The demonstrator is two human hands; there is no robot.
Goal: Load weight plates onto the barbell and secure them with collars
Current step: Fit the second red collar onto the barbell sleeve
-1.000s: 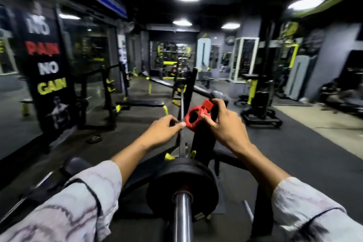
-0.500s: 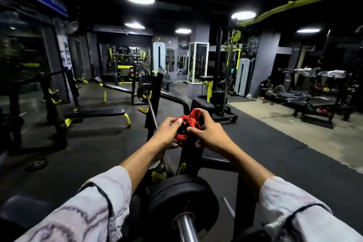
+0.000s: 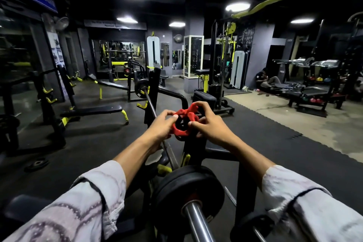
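Note:
A red plastic collar [image 3: 184, 122] is held up in front of me by both hands, above the barbell. My left hand [image 3: 162, 126] grips its left side and my right hand [image 3: 209, 124] grips its right side. Below, the barbell [image 3: 197, 222] points toward me, its bare steel sleeve end sticking out past a black weight plate [image 3: 172, 186] on the near end. The bar runs away across the bench rack to another black plate [image 3: 139, 89] on the far end. No collar shows on the near sleeve.
The bench rack's black uprights [image 3: 193, 155] stand around the bar. A flat bench [image 3: 92, 110] stands to the left, a small plate [image 3: 37, 164] lies on the floor at left. Machines fill the back, and a person [image 3: 265, 79] sits on the floor at far right.
The view has swung right and the bar now runs off to the left. Both hands have closed in around the red collar, which sat mostly in the right hand before.

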